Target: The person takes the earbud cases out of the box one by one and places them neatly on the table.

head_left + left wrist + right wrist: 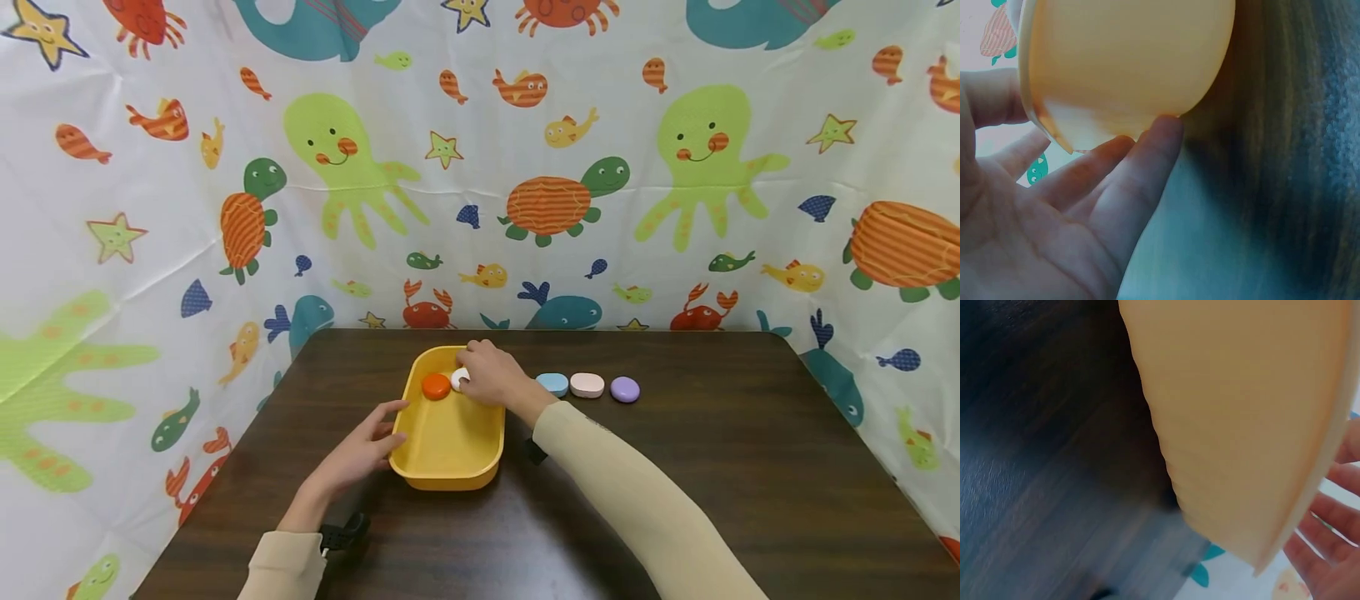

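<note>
A yellow plastic tray [447,433] with rounded corners stands on the table. Inside, near its far end, lie an orange rounded piece [436,386] and a white rounded piece [458,380], side by side. My left hand [367,446] touches the tray's left side, its fingers fairly straight against rim and outer wall in the left wrist view. My right hand [491,372] reaches over the right rim into the far end, beside the white piece. Its fingertips are partly hidden; in the right wrist view the tray wall covers them, so whether they pinch anything is unclear.
Right of the tray, a light blue piece [552,384], a pale pink piece [587,385] and a purple round piece [625,389] lie in a row on the dark wooden table [720,467]. A curtain with sea animals [465,275] hangs behind the table and along its sides.
</note>
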The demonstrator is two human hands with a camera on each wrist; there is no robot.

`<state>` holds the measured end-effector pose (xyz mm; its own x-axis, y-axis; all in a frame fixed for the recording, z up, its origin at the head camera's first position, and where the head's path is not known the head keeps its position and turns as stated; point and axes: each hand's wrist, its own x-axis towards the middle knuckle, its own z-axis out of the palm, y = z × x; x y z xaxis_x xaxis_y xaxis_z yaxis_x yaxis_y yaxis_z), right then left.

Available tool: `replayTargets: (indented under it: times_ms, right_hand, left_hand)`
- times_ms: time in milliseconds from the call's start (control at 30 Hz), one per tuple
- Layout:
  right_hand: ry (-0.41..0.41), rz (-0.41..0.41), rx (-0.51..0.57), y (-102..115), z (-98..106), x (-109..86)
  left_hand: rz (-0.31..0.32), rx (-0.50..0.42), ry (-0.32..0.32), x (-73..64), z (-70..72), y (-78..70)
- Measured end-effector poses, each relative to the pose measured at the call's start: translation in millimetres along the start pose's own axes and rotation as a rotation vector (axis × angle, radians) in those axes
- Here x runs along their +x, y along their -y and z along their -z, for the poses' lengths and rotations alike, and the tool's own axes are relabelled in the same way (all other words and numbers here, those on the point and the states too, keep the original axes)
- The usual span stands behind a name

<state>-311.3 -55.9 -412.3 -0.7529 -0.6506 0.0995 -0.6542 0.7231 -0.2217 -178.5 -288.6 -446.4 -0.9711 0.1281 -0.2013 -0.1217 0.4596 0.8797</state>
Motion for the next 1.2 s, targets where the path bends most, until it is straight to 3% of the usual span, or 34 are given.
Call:
replayTargets:
  times_ms: [767,1200]
  right_hand:
    - [0.241,-0.031,-0.098,7,-27,1.6]
    - [0.254,-0.008,-0.124,14,-26,1.7]
  left_hand:
    - [0.001,-0.005,-0.018,-3.1,-8.0,0.5]
    - [0.0,0.01,-0.029,-5.3,-2.9,0.3]
